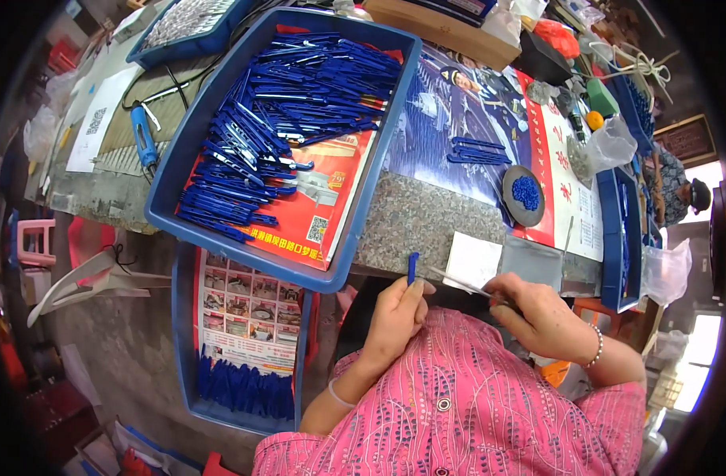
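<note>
My left hand (396, 317) is closed around a slim dark-blue plastic piece (413, 268), its upper end standing above the thumb. In my right hand (537, 313) is a thin pair of metal tweezers (460, 283), whose tip points left toward the blue piece without clearly touching it. Beyond my right hand sits a round dark dish (509, 184) with many tiny blue parts (526, 193) in it. A small group of slim blue pieces (478, 151) lies on a poster to the dish's left. Between my hands and the dish is a white paper pad (472, 260).
A large blue tray (361, 198) full of similar blue pieces (303, 87) covers the table's left half. Below it stands another blue tray (187, 349) with more pieces. A blue-handled tool (145, 136) lies at left. Another person (674, 186) is at far right.
</note>
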Motion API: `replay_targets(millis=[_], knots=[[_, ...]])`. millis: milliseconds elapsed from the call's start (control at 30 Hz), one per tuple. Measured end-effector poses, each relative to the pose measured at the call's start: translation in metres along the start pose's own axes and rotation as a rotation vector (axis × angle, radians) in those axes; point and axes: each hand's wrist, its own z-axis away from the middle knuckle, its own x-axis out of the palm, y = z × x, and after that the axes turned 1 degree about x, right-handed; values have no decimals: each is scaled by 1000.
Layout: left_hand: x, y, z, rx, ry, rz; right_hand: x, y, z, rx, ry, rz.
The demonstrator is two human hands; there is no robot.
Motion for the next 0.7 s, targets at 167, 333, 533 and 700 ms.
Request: replay_targets(millis=[167, 333, 533, 700], knots=[[-5, 6, 5, -77, -78, 84, 31, 31, 15, 39, 153, -226], [15, 21, 22, -101, -119, -7, 56, 45, 1, 59, 243, -600], [39, 23, 34, -108, -160, -218, 63, 47, -19, 61, 193, -1111], [69, 2, 39, 428, 34, -956, 68, 68, -10, 34, 114, -1348]])
